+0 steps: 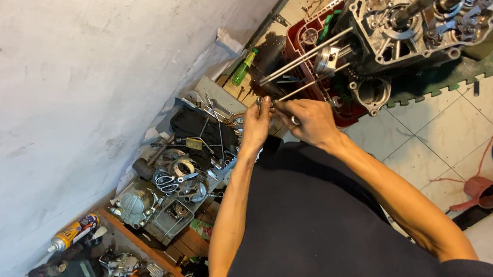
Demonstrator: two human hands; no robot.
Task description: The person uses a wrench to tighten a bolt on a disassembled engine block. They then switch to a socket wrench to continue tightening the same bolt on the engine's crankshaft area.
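Both hands up close together at the near tips of the long studs (309, 52) off the engine case (419, 23). Left hand (257, 125) w/ fingers pinched shut on sth small and metallic, can't tell what exactly, right at a stud end. Right hand (310, 122) curled just beside it, fingers closed, looks like touching the lower stud, grip unclear tbh. Stud long axis runs diagonally, from hands up-right toward piston (326, 60) & case. Left hand nearest the tip. Tool clutter (181, 174) lower left, along the wall.
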